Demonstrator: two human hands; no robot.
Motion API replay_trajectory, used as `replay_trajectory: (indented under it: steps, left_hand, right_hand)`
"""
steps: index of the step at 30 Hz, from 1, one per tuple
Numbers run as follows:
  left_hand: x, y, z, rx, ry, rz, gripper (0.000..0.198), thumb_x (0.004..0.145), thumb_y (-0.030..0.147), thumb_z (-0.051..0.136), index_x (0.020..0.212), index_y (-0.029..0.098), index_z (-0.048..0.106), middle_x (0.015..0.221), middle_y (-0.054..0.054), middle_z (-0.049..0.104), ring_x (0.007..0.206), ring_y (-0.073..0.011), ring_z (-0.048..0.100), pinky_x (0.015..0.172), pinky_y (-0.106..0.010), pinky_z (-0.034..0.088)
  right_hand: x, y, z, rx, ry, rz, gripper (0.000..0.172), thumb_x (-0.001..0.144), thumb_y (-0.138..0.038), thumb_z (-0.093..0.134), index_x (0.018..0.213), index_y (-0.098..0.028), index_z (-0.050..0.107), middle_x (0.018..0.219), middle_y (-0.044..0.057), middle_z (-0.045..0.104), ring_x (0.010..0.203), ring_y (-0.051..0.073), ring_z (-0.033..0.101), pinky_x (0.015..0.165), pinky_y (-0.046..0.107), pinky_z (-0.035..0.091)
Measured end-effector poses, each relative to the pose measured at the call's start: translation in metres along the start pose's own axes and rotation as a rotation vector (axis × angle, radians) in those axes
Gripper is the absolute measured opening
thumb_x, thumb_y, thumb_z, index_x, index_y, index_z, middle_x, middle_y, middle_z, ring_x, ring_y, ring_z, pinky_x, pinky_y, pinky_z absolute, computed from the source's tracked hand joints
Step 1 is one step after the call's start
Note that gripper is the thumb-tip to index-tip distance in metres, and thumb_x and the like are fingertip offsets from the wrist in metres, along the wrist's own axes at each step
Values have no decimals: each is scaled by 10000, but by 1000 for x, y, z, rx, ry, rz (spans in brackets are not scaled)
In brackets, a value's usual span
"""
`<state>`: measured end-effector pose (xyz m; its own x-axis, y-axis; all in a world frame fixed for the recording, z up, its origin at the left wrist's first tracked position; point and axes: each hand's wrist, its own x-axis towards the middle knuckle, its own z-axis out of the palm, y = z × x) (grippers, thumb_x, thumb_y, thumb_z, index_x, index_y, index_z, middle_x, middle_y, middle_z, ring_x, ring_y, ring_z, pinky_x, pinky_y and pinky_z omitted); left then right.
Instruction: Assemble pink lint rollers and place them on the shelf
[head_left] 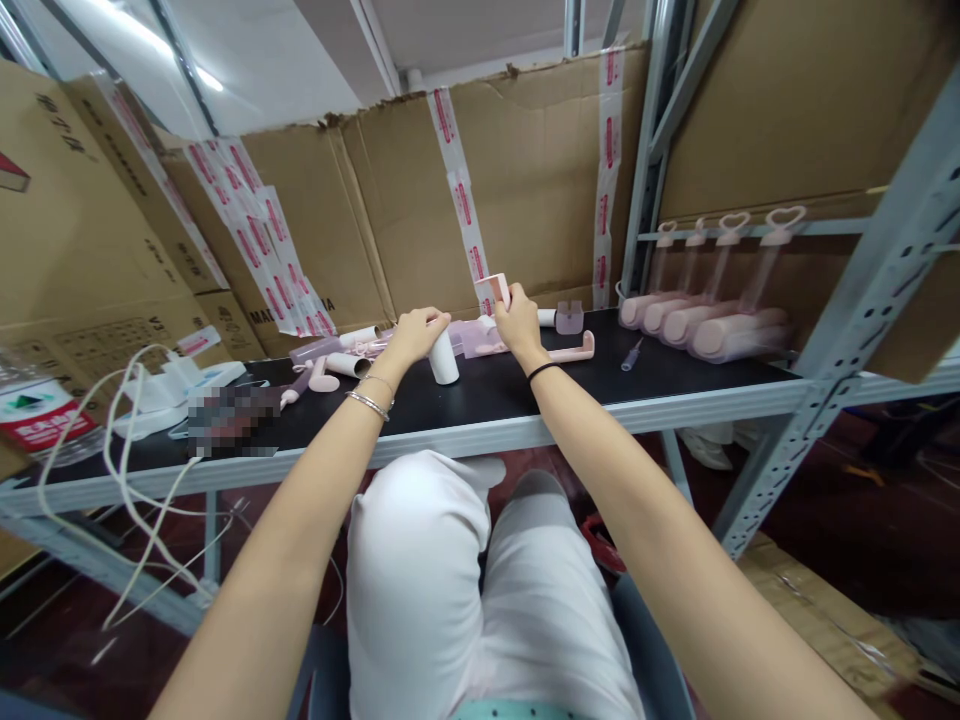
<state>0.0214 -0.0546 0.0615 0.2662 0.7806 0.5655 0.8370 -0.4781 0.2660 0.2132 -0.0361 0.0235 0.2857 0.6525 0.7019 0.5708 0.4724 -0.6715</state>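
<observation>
My left hand [415,337] is closed over the top end of a white cylinder [445,362], which stands slightly tilted on the black shelf top [495,398]. My right hand [519,322] grips a pale pink plastic piece [496,287], raised above the shelf; the fingers cover its lower part. Behind and between the hands lie translucent pinkish parts [474,340]. To the right of my right wrist is a long pink piece with a bent end [587,346]. Beside my left forearm rest another white tube [348,365] and a round-ended pink part [324,377].
Pink devices with heart-shaped loops [712,325] stand at the right. A small screwdriver-like item [631,355] lies before them. At the left are a power strip [176,395], white cables [124,470] and a bottle [49,415]. Cardboard [532,170] walls the back; a metal post [840,340] rises right.
</observation>
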Motion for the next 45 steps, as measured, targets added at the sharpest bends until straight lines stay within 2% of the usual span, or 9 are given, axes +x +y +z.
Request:
replay_trajectory:
  steps: [5, 9, 14, 18, 21, 26, 31, 38, 45]
  left_hand:
    - [-5, 0, 5, 14, -5, 92, 495, 938, 441, 333, 1045, 160, 725, 1080, -117, 727, 1020, -251, 635, 926, -340, 439]
    - [-11, 2, 10, -4, 78, 85, 500, 948, 455, 326, 1039, 179, 733, 1050, -118, 727, 1019, -259, 640, 935, -370, 451]
    - [-12, 1, 23, -368, 230, 3, 334, 867, 345, 546, 1083, 138, 696, 1112, -103, 723, 1033, -214, 648, 962, -320, 463]
    - [-8, -6, 41, -745, 198, -59, 428, 834, 315, 606, 1194, 85, 594, 1187, -152, 673, 1070, -212, 636, 974, -339, 475]
    - [-8, -13, 50, -895, 149, -65, 436, 843, 360, 613, 1205, 123, 562, 1220, -137, 647, 1098, -206, 622, 986, -347, 473]
    - [-13, -21, 51, -851, 100, -29, 538, 823, 469, 640, 1229, 134, 526, 1235, -145, 629, 1126, -223, 604, 1003, -376, 460]
    - [-19, -21, 48, -766, 48, -43, 683, 690, 315, 758, 1264, 79, 475, 1303, -185, 579, 1180, -244, 571, 1030, -367, 430]
    - [-25, -22, 49, -785, -172, -22, 627, 663, 268, 759, 1222, 99, 529, 1152, -123, 665, 1044, -227, 616, 995, -391, 458]
    - [-21, -25, 55, -829, 7, -23, 538, 759, 305, 703, 1216, 84, 523, 1153, -151, 663, 1001, -210, 624, 920, -334, 485]
  right_hand:
    - [0, 0, 0, -7, -17, -4, 34, 828, -230, 410, 847, -237, 383, 797, 86, 595, 797, 284, 598, 810, 438, 460]
    - [-1, 0, 1, 11, -48, -58, 25, 827, -250, 415, 849, -240, 414, 779, 74, 604, 778, 280, 599, 807, 429, 458]
    - [-6, -3, 3, 89, -136, -120, 229, 882, -470, 435, 854, -242, 443, 705, 37, 584, 703, 252, 597, 762, 400, 481]
    - [-16, -9, 7, 140, -246, -139, 449, 899, -678, 319, 874, -247, 443, 689, 20, 550, 647, 224, 578, 668, 375, 503]
    - [-22, -12, 12, 121, -329, -146, 464, 917, -675, 262, 880, -245, 431, 725, 32, 565, 667, 226, 589, 650, 375, 505]
    - [-25, -10, 16, 45, -363, -208, 404, 942, -605, 262, 818, -242, 389, 753, 50, 596, 804, 231, 600, 795, 383, 478]
    - [-26, -7, 22, 26, -390, -221, 374, 957, -569, 256, 807, -246, 370, 745, 47, 602, 786, 216, 584, 788, 352, 449]
    - [-32, -9, 36, 7, -398, -179, 276, 961, -487, 310, 842, -240, 351, 925, 105, 637, 885, 224, 594, 810, 346, 441]
    - [-35, -22, 48, 29, -409, -116, 221, 963, -453, 323, 882, -247, 314, 906, 100, 641, 854, 234, 609, 788, 345, 453]
